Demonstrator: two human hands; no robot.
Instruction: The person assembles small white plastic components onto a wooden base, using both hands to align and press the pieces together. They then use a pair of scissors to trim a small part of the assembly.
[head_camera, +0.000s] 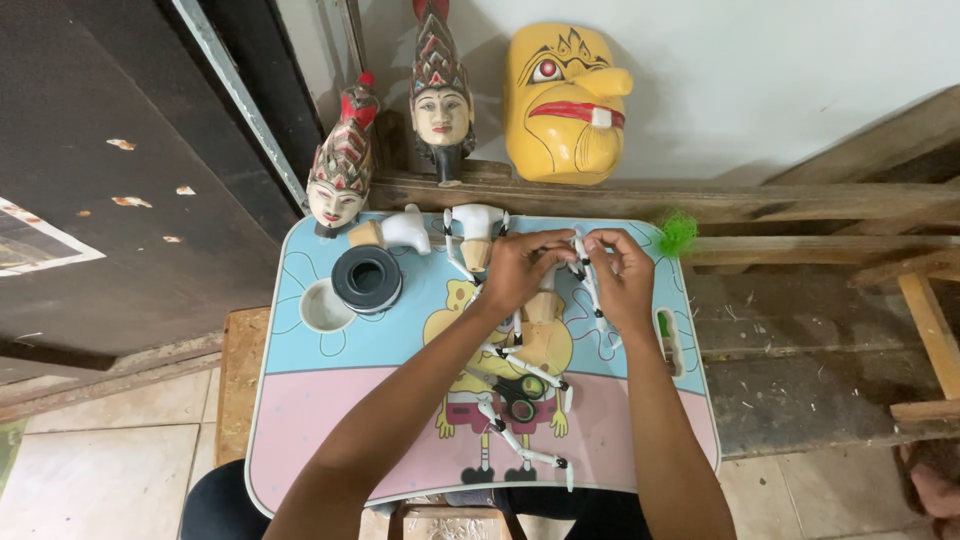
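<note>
Two hands join white jointed puppet parts over a small lap table.

We see the left hand (515, 268) and the right hand (622, 275) close together near the far edge of the lap table (300, 400), the fingers of each pinched on a white jointed puppet limb (590, 285) held between them. Beneath the hands we note an unpainted wooden puppet torso (540, 335), with further white limb pieces (520, 440) and black-handled scissors (515, 392) lying nearer the person. To the left stand a black tape roll (367, 279) and two white-and-wood shoulder pieces (400, 230). On the wooden ledge (800, 200) behind rest two carved puppet heads (340, 170) and a yellow mask (565, 100); a green tuft (678, 233) sits at the table's far right corner.
</note>
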